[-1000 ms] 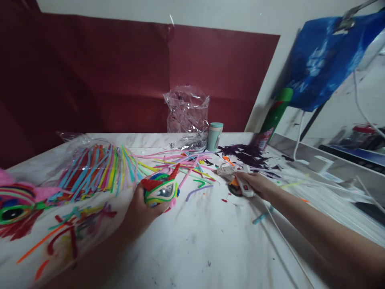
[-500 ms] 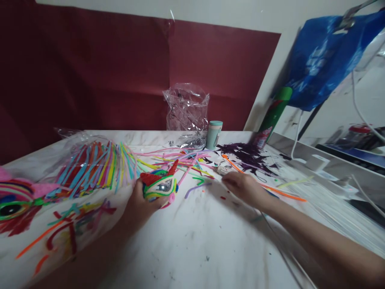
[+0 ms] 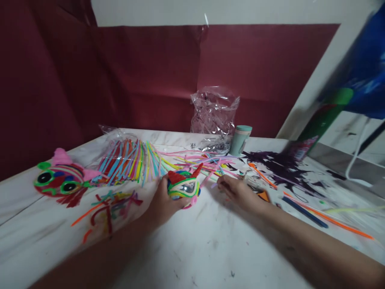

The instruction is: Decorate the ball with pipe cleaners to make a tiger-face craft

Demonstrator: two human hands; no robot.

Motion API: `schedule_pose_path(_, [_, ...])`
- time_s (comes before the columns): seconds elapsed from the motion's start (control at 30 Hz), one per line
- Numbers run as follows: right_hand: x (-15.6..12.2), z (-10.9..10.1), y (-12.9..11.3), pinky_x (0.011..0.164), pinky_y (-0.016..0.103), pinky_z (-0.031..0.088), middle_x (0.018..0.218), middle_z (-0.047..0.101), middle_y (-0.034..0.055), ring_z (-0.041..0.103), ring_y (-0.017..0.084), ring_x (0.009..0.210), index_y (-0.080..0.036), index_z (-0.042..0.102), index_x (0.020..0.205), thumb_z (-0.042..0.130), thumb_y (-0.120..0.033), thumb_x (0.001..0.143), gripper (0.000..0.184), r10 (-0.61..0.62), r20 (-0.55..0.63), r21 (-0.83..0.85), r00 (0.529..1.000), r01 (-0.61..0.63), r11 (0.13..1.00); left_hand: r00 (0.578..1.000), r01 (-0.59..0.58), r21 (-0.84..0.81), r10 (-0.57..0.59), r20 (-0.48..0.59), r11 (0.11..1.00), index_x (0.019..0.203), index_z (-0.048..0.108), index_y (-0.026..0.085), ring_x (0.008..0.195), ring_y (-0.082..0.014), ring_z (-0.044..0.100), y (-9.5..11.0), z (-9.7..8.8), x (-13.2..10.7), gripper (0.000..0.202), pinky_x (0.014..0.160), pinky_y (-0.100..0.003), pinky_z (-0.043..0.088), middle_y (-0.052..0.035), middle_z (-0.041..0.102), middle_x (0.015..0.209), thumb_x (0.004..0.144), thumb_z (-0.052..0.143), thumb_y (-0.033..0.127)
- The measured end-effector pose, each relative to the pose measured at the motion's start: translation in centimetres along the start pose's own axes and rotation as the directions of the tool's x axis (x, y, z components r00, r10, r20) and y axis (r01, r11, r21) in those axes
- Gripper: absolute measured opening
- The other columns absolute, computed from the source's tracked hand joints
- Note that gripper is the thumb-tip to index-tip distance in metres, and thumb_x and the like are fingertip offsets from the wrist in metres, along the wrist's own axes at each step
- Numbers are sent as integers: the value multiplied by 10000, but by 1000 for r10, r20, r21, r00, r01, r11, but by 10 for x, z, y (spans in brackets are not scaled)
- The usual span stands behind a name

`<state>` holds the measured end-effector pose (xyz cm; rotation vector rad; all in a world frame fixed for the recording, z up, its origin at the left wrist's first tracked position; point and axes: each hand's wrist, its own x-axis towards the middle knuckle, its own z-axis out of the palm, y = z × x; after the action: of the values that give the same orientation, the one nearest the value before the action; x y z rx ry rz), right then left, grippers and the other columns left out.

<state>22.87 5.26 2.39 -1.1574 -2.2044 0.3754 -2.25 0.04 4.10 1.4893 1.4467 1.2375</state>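
My left hand (image 3: 162, 202) is closed round a small round figure wound from coloured pipe cleaners (image 3: 183, 187), with red ears and a shiny eye, held just above the white marbled table (image 3: 210, 249). My right hand (image 3: 237, 192) lies on the table right of the figure, fingers curled and pointing at loose pipe cleaner pieces (image 3: 207, 162); whether it pinches one is hidden. A fanned bundle of coloured pipe cleaners in clear wrap (image 3: 129, 160) lies behind my left hand.
A finished pink and red figure with big green-rimmed eyes (image 3: 60, 180) lies at the left. A clear crumpled bag (image 3: 213, 116) and a mint-green cup (image 3: 240, 139) stand at the back. Dark purple scraps (image 3: 279, 166), an orange pipe cleaner (image 3: 331, 218) and a green can (image 3: 321, 120) are at the right.
My right hand let go of the white glue gun and moved left towards the loose pieces near the figure. The view swung left, bringing the pink figure into full sight.
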Motion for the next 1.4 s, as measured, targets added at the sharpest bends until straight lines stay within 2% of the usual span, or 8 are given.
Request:
schedule_pose_path(0.13, [1, -10, -26, 464, 231, 390, 597, 495, -41, 452, 109, 482, -204, 529, 757, 518, -381, 844, 198, 104, 36, 364, 994, -110, 925, 998, -50, -17, 51, 29, 999, 1184, 444, 178, 1084, -265, 584, -9, 1, 0, 715, 950, -408, 457, -101, 598, 1177, 553, 770, 257])
schedule_pose_path(0.23, [0, -6, -51, 487, 227, 414, 614, 522, -30, 491, 110, 521, -196, 543, 736, 558, -334, 831, 168, 37, 0, 432, 999, -34, 901, 996, -83, -22, 84, 28, 996, 1215, 425, 175, 1131, -278, 556, -17, 5, 0, 756, 989, -433, 424, -115, 577, 1211, 558, 789, 258])
schedule_pose_path(0.33, [-4, 3, -72, 578, 237, 461, 708, 597, 10, 563, 129, 640, -196, 561, 775, 547, -218, 861, 90, -148, -143, 295, 979, 185, 937, 989, -149, -16, 150, 20, 989, 1248, 404, 184, 1169, -293, 527, -21, 9, -3, 826, 1011, -454, 404, -122, 557, 1230, 542, 821, 288])
schedule_pose_path(0.47, [-6, 13, -83, 656, 255, 489, 788, 615, 38, 583, 151, 748, -210, 575, 898, 523, -94, 881, 128, -416, -272, 39, 868, 442, 896, 962, -270, 96, 273, -13, 958, 1298, 394, 213, 1192, -303, 494, -21, 11, -8, 902, 1023, -471, 389, -116, 507, 1270, 521, 843, 309])
schedule_pose_path(0.6, [-9, 16, -81, 626, 265, 494, 830, 605, 65, 569, 169, 760, -210, 583, 1005, 487, -97, 908, 177, -538, -200, -109, 819, 527, 843, 953, -299, 125, 303, -16, 946, 1302, 410, 228, 1169, -302, 498, -23, 11, -10, 894, 998, -471, 408, -108, 513, 1247, 523, 842, 303])
schedule_pose_path(0.77, [-16, 16, -81, 581, 265, 464, 787, 598, 71, 540, 169, 707, -161, 613, 958, 389, -117, 953, 228, -652, -72, -330, 755, 599, 730, 954, -295, 116, 299, -14, 948, 1288, 417, 220, 1170, -307, 495, -26, 10, -10, 889, 996, -471, 406, -120, 513, 1246, 514, 849, 290])
schedule_pose_path(1.0, [-11, 15, -89, 530, 227, 429, 757, 549, 38, 523, 143, 665, -180, 630, 1034, 409, -205, 969, 232, -602, -94, -317, 793, 550, 773, 953, -300, 112, 302, 0, 947, 1294, 408, 224, 1182, -311, 492, -27, 11, -8, 910, 1002, -481, 402, -121, 505, 1257, 508, 858, 313])
schedule_pose_path(1.4, [-7, 23, -75, 582, 244, 489, 825, 550, 51, 570, 151, 719, -215, 612, 1093, 470, -130, 912, 245, -513, -129, -15, 849, 515, 857, 952, -304, 135, 305, 20, 943, 1315, 401, 234, 1198, -318, 469, -24, 9, -9, 919, 1012, -501, 388, -124, 491, 1275, 518, 850, 325])
